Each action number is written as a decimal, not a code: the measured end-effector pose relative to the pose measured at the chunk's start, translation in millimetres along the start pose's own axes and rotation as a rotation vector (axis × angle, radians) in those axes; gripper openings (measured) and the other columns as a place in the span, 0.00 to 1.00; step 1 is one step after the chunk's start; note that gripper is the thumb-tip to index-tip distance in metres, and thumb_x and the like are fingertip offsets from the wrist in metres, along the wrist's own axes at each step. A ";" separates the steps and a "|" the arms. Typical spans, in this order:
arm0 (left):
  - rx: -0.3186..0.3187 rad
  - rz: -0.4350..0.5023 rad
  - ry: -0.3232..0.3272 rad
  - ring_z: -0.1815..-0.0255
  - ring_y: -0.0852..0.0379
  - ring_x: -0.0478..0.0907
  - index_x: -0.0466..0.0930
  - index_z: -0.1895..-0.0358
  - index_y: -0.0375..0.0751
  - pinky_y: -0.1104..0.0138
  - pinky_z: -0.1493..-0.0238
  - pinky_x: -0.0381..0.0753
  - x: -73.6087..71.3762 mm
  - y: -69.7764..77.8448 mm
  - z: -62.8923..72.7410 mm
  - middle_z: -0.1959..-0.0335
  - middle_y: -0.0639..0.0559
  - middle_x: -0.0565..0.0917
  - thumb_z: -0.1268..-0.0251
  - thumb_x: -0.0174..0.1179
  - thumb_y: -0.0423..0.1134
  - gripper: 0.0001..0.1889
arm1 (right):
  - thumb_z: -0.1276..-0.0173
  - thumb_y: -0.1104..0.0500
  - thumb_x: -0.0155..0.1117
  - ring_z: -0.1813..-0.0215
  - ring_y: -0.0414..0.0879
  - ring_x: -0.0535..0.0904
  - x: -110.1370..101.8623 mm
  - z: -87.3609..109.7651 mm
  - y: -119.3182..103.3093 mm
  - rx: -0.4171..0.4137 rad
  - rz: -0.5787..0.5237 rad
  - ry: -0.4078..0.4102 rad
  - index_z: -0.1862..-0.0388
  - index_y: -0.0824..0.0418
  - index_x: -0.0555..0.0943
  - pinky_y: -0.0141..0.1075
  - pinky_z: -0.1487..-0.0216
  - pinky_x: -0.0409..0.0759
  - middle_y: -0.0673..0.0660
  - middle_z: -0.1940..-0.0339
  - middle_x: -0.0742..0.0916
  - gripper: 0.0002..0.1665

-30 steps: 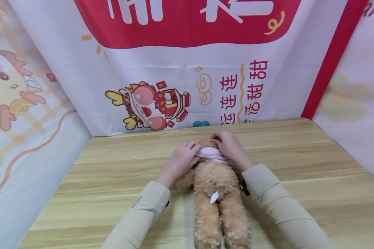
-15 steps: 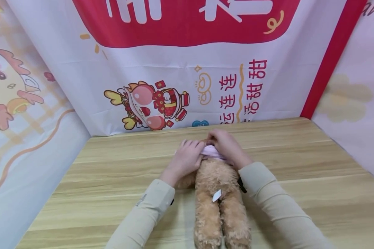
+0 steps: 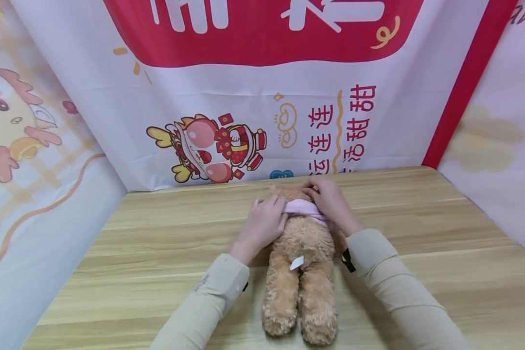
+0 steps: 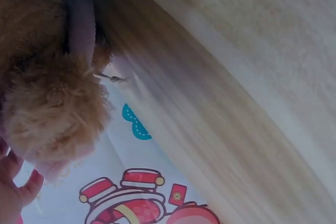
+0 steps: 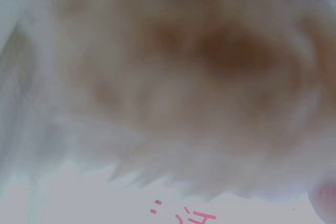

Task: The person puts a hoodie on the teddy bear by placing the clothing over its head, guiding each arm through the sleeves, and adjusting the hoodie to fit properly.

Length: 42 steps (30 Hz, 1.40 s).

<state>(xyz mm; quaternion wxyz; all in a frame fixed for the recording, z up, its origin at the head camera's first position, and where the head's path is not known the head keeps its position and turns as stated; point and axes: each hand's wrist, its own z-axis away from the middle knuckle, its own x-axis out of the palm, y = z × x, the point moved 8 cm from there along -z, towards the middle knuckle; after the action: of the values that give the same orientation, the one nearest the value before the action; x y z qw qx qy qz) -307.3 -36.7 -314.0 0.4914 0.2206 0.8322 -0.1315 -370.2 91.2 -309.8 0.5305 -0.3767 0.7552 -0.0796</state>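
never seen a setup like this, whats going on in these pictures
There is no robot: you see a person's left hand and right hand, both bare. The wide picture comes from a camera worn on the person's head, looking forward and down; the other two come from a camera on each wrist, the right one mostly blurred. A brown plush toy lies on a wooden table, with a pale pink cloth across its upper body. The left hand holds the cloth's edge; the right hand is beside the cloth, its grip unclear.
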 end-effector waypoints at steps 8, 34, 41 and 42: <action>-0.241 0.033 0.183 0.59 0.44 0.80 0.75 0.55 0.38 0.54 0.60 0.79 -9.8 -41.0 4.3 0.59 0.42 0.78 0.38 0.62 0.40 0.12 | 0.36 0.60 0.64 0.67 0.48 0.79 -9.9 11.0 -21.8 -0.069 -0.064 -0.038 0.67 0.64 0.81 0.39 0.64 0.79 0.59 0.69 0.84 0.06; -0.240 0.223 -0.071 0.46 0.41 0.74 0.77 0.43 0.44 0.52 0.43 0.73 -3.6 -31.6 9.7 0.43 0.40 0.75 0.40 0.57 0.64 0.31 | 0.28 0.61 0.48 0.48 0.56 0.78 15.1 29.2 -12.4 0.011 -0.302 -0.278 0.55 0.67 0.79 0.45 0.47 0.75 0.66 0.50 0.84 0.14; -0.255 0.262 -0.150 0.43 0.41 0.74 0.74 0.40 0.45 0.50 0.41 0.73 -1.7 -34.6 7.3 0.41 0.39 0.74 0.38 0.57 0.61 0.30 | 0.27 0.62 0.48 0.45 0.53 0.77 14.9 32.3 -20.4 -0.005 -0.441 -0.294 0.55 0.67 0.76 0.42 0.43 0.74 0.66 0.46 0.82 0.12; -0.251 0.267 -0.143 0.43 0.41 0.75 0.74 0.40 0.45 0.50 0.41 0.74 -2.6 -33.8 6.6 0.42 0.39 0.75 0.38 0.57 0.60 0.29 | 0.26 0.62 0.48 0.48 0.49 0.77 14.6 32.1 -22.3 -0.012 -0.459 -0.286 0.54 0.67 0.76 0.38 0.45 0.74 0.66 0.49 0.82 0.11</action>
<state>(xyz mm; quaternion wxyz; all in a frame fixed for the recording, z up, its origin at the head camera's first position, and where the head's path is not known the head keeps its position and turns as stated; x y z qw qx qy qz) -317.9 -69.5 -314.9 0.5860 0.2563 0.7684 0.0242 -334.0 74.9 -322.7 0.5976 -0.5488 0.5678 -0.1392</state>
